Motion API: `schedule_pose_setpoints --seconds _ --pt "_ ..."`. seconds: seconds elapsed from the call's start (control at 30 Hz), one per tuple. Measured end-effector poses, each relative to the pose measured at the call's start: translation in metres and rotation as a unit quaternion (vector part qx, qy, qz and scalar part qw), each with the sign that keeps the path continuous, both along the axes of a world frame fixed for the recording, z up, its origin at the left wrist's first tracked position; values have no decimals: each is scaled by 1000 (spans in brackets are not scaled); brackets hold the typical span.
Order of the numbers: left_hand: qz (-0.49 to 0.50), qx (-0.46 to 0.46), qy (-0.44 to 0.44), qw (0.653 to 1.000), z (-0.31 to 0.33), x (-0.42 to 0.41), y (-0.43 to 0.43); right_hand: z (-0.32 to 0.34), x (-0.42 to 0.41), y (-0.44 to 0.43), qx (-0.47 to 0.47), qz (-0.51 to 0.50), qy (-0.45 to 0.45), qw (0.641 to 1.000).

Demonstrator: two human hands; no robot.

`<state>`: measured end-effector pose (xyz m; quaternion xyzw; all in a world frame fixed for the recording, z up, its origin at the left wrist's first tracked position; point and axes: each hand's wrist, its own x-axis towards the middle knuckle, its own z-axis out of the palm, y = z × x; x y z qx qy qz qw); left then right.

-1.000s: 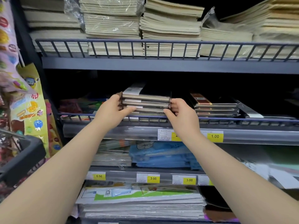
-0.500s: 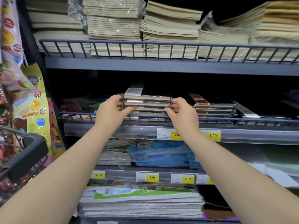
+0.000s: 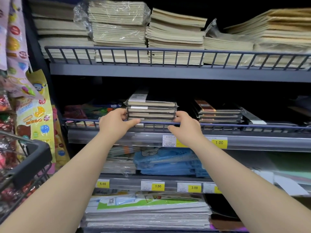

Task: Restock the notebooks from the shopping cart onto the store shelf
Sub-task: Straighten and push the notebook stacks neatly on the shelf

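Observation:
A stack of black, plastic-wrapped notebooks (image 3: 151, 110) sits on the middle shelf (image 3: 252, 142) behind its low wire rail. My left hand (image 3: 116, 125) holds the stack's lower left side, fingers against the edge and thumb across the front at the rail. On the lower right side, my right hand (image 3: 185, 126) grips in the same way. The dark shopping cart (image 3: 32, 158) shows at the lower left, and its contents are hidden.
A second pile of black notebooks (image 3: 220, 113) lies right of the stack. Cream notebook piles (image 3: 175, 34) fill the top shelf. Blue packs (image 3: 168, 162) and flat paper goods (image 3: 148, 214) lie on lower shelves. Snack bags (image 3: 35, 115) hang at the left.
The stack has gone down behind the rail onto the shelf. Both hands have slid lower along its sides and stay on it.

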<state>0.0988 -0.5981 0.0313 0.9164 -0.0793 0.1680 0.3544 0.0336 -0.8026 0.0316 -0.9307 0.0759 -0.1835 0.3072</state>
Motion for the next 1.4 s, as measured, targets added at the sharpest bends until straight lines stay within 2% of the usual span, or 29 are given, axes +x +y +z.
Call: schedule_pose_setpoints --seconds 0.27,0.43,0.7,0.87,1.03,1.13,1.23,1.4 --pt "-19 -25 -20 999 -1 -10 1 4 -17 0 -38 27 4 999" --pt "-3 -53 -56 997 -6 -4 0 5 -25 10 82 55 -17 995" --pt "38 -58 -56 996 -1 1 -7 9 -15 8 46 54 7 997" --pt "4 -61 -40 997 -1 -1 -6 9 -17 8 71 62 -10 995" --pt "-69 -186 -34 980 3 -9 -13 8 -17 6 137 85 -49 986" --pt "-72 -218 -26 973 2 -11 -18 5 -11 7 169 110 -43 979" --pt "-81 -210 -22 974 -1 -11 -18 0 -8 9 205 106 -57 971" --pt "-86 -157 -38 983 -10 -10 -17 -9 -6 14 150 77 -76 983"
